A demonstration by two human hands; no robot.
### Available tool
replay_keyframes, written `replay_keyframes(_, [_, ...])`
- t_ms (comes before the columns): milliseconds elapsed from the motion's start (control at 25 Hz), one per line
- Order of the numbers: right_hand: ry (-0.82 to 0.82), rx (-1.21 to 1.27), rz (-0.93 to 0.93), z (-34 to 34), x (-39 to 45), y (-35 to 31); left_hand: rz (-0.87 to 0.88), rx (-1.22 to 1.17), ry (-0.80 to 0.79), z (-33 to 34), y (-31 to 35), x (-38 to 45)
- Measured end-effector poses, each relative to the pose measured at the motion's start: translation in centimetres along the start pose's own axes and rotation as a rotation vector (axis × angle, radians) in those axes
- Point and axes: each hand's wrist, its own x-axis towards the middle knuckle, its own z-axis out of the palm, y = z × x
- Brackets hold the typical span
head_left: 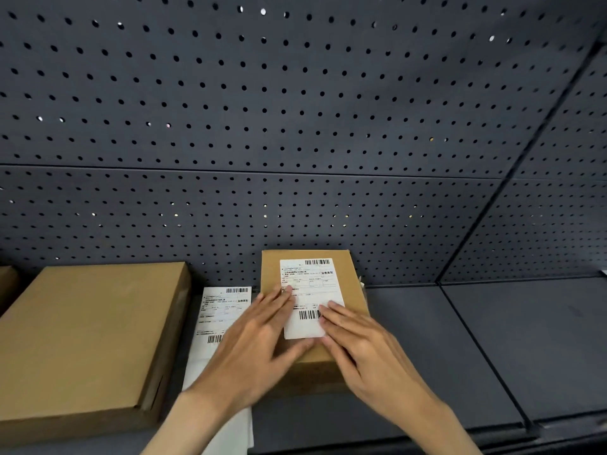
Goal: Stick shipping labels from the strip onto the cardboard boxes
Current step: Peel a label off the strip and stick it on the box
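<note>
Both hands, left hand (259, 336), right hand (368, 343), flat on label (310, 290), small box (272, 274)

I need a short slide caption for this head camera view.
Both hands, left hand and right hand, press label onto small box.

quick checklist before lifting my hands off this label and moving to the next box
1. Shipping label sits on top of the small cardboard box: ok.
2. Left hand and right hand flat, pressing it: ok.
3. Label edges fully stuck: cannot tell, fingers cover the lower part.
4. Label strip within reach, next label showing: ok.
5. Large cardboard box labelled: not ok, top bare.
</note>
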Motion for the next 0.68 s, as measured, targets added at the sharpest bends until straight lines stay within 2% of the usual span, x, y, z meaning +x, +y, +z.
replay_keyframes(160, [0.137, 0.061, 0.031, 1.3, -0.9, -0.2, -0.05, -0.087, 0.097, 1.3, -0.1, -1.1])
replay_keyframes(240, [0.265, 0.098, 0.1, 1.8, -1.4, -0.2, -0.174, -0.27, 0.18, 1.9, -0.5, -1.8])
replay_keyframes(320, [0.387, 0.307, 0.394, 1.9, -2.0, -0.1, -0.415, -0.699, 0.235, 2.2, -0.2, -2.4])
replay_keyframes(400, [0.349, 0.723, 0.78, 1.6, -2.2, -0.7, -0.603, -1.129, 0.218, 3.3, 0.5, -2.3])
replay_keyframes(440, [0.316, 0.934, 0.895, 1.8, -2.2, -0.9, -0.647, -1.224, 0.21, 4.0, 0.8, -2.1])
replay_keyframes(520, [0.31, 1.153, 0.969, 1.9, -2.1, -1.4, -0.692, -1.314, 0.214, 5.3, 1.9, -1.8])
replay_keyframes(680, [0.477, 1.168, 0.995, -0.5, -3.2, 1.2, -0.669, -1.335, 0.244, 6.6, 6.7, 0.0])
